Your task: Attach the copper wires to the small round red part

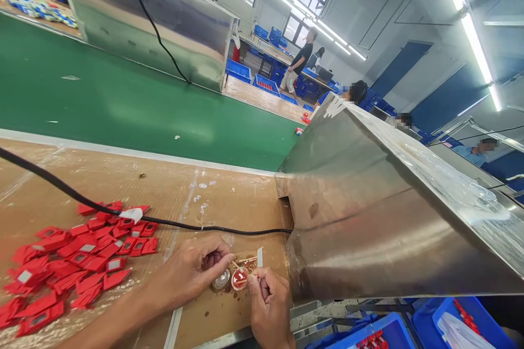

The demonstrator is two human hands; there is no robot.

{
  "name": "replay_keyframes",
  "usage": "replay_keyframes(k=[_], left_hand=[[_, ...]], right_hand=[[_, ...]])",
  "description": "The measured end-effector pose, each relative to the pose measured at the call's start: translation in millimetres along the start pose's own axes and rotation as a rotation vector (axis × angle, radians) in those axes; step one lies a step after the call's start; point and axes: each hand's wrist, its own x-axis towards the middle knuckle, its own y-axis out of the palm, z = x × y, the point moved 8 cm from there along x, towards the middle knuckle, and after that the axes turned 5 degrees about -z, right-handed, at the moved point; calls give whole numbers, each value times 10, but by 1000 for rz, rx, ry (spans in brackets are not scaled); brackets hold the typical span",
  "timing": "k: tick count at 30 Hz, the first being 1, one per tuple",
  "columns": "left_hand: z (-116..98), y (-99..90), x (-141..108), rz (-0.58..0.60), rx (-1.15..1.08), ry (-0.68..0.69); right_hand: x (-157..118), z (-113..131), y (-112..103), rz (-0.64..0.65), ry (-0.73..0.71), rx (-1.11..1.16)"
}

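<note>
Bottom centre of frame, on bench [123, 180]: left hand [192, 271] pinched on small stick [236, 266] over red dish [239, 278]; right hand [268, 305] curled w/ fingertips at dish edge, grip unclear. Red tags [73, 262] piled lower left.

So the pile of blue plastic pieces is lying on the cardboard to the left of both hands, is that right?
Not quite. The plastic pieces are red, not blue, as the head view shows. The rest holds: the pile lies on the cardboard, to the left of the left hand and the right hand.
</note>
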Motion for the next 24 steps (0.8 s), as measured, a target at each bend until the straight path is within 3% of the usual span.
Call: replay_keyframes(k=[12,24], left_hand=[[93,61,-24,53,84,-53],[146,4,31,34,79,-64]], right_hand=[[-41,141,-8,-76,-177,-127],[-66,-35,20,17,-59,-36]])
